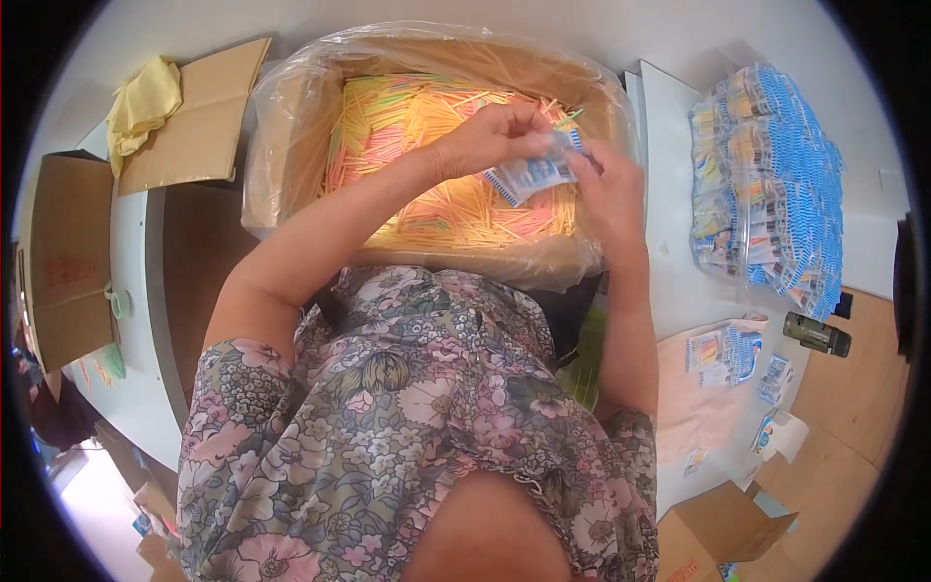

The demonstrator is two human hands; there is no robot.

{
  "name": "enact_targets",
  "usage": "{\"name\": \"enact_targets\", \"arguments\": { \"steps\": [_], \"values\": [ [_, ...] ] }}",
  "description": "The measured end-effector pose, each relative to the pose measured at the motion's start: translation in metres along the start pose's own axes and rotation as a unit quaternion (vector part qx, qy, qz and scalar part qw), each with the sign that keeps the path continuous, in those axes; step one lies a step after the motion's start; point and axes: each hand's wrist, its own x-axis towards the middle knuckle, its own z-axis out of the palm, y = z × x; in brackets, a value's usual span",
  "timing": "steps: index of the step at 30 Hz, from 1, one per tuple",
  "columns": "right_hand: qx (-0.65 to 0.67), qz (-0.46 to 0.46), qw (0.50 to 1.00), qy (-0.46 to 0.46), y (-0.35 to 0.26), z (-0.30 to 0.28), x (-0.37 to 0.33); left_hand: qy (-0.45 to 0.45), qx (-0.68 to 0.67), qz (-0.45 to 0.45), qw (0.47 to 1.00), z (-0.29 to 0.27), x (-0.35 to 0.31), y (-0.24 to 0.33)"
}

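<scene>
A small clear packet (538, 177) with blue-and-white striped ends is held between my two hands, above a lined carton. My left hand (497, 138) pinches its upper left side. On the opposite side, the fingers of my right hand (611, 184) are closed on the packet's edge. A green stick (569, 117) pokes up just beyond the packet; I cannot tell whether it is inside it. Below lie many thin yellow, pink, orange and green sticks (412, 126), filling the carton (291, 145), which has a clear plastic liner.
At right, a clear tub (745, 218) is heaped with filled packets (795, 175). Nearer, more packets (722, 354) rest on a pink cloth (693, 407), beside an open box (727, 529). Leftward are a yellow cloth (145, 105), cardboard (199, 121) and a tape roll (119, 302).
</scene>
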Motion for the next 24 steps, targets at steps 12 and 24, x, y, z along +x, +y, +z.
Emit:
{"name": "enact_targets", "arguments": {
  "steps": [12, 24],
  "values": [
    [0.241, 0.018, 0.970, -0.031, -0.027, 0.037, 0.058, 0.155, 0.222, 0.067, 0.960, -0.074, -0.009, 0.027],
    [-0.241, -0.229, 0.885, -0.325, -0.012, 0.120, 0.051, 0.364, 0.046, 0.127, 0.921, -0.102, -0.053, 0.013]
  ]
}}
